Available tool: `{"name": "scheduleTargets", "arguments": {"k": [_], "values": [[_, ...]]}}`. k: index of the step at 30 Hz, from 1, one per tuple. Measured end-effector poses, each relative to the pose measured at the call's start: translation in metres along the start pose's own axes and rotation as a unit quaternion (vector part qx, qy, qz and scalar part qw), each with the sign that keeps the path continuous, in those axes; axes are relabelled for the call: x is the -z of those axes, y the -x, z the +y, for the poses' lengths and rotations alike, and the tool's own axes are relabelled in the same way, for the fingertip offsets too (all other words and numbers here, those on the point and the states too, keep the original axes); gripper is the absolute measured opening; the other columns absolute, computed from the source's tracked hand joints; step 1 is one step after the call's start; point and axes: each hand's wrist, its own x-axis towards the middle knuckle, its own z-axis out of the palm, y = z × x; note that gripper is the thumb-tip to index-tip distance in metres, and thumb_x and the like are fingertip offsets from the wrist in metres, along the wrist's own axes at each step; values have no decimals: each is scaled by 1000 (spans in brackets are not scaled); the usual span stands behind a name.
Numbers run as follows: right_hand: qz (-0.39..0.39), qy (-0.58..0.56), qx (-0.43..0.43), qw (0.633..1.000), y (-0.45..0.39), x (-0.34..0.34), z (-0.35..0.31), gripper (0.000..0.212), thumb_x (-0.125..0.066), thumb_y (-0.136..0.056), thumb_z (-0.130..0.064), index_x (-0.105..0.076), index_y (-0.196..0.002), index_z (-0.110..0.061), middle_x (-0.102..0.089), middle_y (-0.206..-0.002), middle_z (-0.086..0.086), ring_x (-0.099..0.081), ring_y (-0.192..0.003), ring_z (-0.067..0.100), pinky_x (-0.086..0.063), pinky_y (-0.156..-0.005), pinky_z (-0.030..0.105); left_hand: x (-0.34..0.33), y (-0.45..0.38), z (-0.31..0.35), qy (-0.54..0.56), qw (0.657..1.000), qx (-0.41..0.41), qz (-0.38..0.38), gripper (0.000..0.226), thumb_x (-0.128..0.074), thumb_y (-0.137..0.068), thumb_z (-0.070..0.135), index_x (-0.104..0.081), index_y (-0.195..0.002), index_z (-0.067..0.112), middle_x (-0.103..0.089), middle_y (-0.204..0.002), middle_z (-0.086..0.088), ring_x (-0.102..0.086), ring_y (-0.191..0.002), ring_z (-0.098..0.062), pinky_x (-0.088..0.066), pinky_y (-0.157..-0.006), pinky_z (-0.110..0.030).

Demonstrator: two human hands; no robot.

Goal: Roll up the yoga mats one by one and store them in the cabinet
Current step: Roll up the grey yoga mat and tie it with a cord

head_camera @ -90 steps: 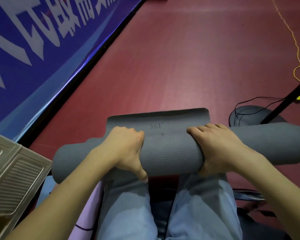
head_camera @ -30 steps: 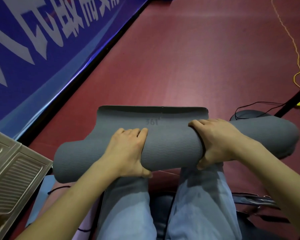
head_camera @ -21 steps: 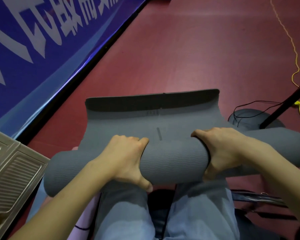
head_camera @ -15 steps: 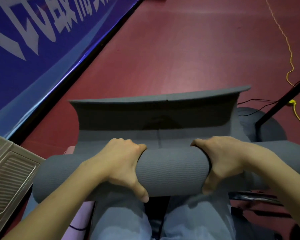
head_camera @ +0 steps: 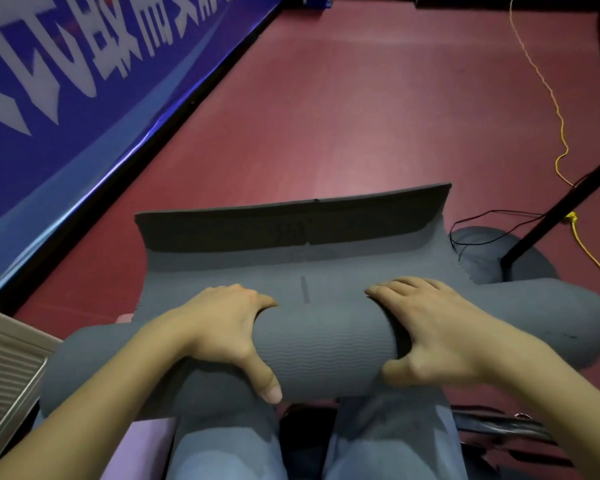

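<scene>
Red floor (head_camera: 343, 109), left hand (head_camera: 219, 327), right hand (head_camera: 433, 334) both gripping rolled grey yoga mat (head_camera: 323, 351)

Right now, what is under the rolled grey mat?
The grey mat rests across the person's knees, gripped by the left hand and right hand. A lilac mat shows below left. The floor beneath the roll is covered.

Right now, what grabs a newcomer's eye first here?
The grey yoga mat, nearly rolled, lies across the person's lap at centre, its last flap curling up at the far edge. The left hand and right hand grip the roll from above. A blue banner with white lettering runs along the red floor at upper left.
</scene>
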Motion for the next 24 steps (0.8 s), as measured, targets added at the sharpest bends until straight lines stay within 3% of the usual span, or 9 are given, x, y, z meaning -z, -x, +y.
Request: {"name": "scheduleTargets", "arguments": {"k": [6, 10, 13, 15, 19, 22, 24], "values": [[72, 3, -15, 997, -1, -20, -12, 97, -23, -69, -64, -21, -159, -28, -28, -161, -13, -20, -149, 14, -5, -126, 42, 12, -18, -15, 127, 991, -19, -42, 76, -93, -34, 69, -70, -101, 41, -73, -99, 23, -69, -92, -1, -56, -90, -40], [104, 8, -14, 994, -15, -25, -2, 87, -18, -75, -58, -33, -155, -28, -42, -153, -13, -36, -137, 13, -11, -124, 43, 14, -20, -23, 146, 988, -33, 44, 108, -91, -28, 74, -55, -127, 49, -61, -114, 24, -61, -101, 4, -52, -95, -31], [105, -1, -18, 994, -27, -21, 5, 83, -3, -83, -64, -37, -152, -33, -48, -149, -14, -43, -132, 13, -23, -117, 39, 9, -12, -27, 159, 980, -39, 110, 94, -90, -34, 76, -55, -116, 47, -64, -108, 22, -63, -97, 0, -54, -89, -36], [111, -9, -26, 993, -34, -20, 4, 85, 6, -85, -69, -45, -145, -36, -54, -142, -14, -48, -127, 15, -28, -111, 38, 4, -4, -27, 142, 979, -30, 141, 82, -82, -42, 85, -61, -111, 45, -67, -107, 24, -65, -99, -1, -54, -89, -40], [121, 17, -41, 992, -51, -21, 3, 87, 10, -83, -74, -56, -124, -34, -63, -125, -10, -55, -116, 21, -37, -101, 41, -9, 9, -25, 48, 979, -7, 199, 98, -53, -59, 97, -57, -140, 43, -56, -133, 30, -47, -129, 3, -42, -108, -35], [128, 25, -41, 991, -62, -20, 3, 85, 7, -83, -74, -60, -117, -33, -66, -118, -8, -57, -111, 22, -40, -96, 42, -16, 20, -21, 41, 974, 8, 222, 93, -40, -70, 95, -48, -148, 46, -48, -127, 32, -45, -121, 4, -43, -100, -28], [131, 25, -34, 990, -68, -19, 2, 85, 6, -84, -74, -62, -113, -33, -68, -114, -8, -58, -109, 21, -41, -94, 42, -18, 26, -17, -19, 971, 14, 236, 96, -30, -74, 95, -40, -154, 43, -47, -139, 30, -50, -127, -2, -46, -99, -29]]}}
